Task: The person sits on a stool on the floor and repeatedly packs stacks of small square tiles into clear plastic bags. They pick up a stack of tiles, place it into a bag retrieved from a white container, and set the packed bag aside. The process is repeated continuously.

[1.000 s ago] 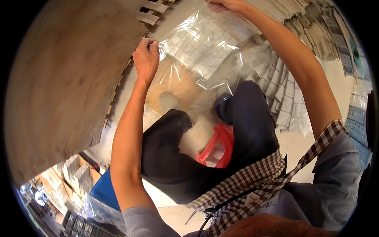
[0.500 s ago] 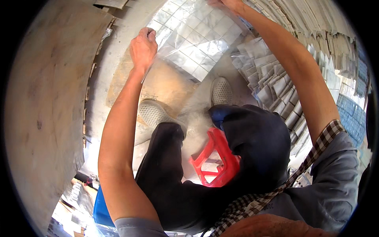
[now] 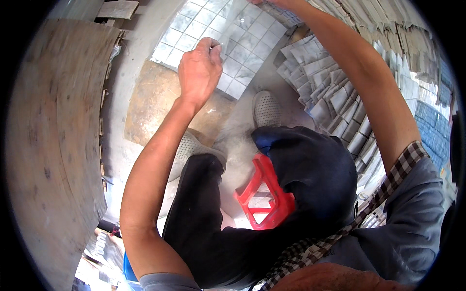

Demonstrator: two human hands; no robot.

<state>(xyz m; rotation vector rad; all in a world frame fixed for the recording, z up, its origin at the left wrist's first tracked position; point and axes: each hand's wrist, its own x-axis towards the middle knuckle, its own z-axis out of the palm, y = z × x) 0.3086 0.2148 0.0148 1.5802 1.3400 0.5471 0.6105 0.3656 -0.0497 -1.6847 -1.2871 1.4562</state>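
A sheet of square white-and-grey marbled mosaic tiles [image 3: 254,44] lies on a brown board [image 3: 160,99] on the floor in front of me. Over its left part, my left hand [image 3: 200,72] is closed in a pinch on a clear plastic film [image 3: 232,20]. The film runs up from it across the tiles, its far end out of view. At the top edge my right hand [image 3: 280,2] is partly cut off, its fingers bent together at the film's other side. Both arms reach forward.
Stacked tile sheets [image 3: 335,92] lean in rows on the right, with blue ones [image 3: 429,138] beyond. A large wooden board [image 3: 58,131] fills the left side. Between my legs is a red plastic stool [image 3: 272,194]; my shoes [image 3: 267,109] rest close to the tiles.
My left hand has moved right over the tiles, drawing the film's left side back and baring the tiles there. The right hand has shifted slightly left and up at the top edge.
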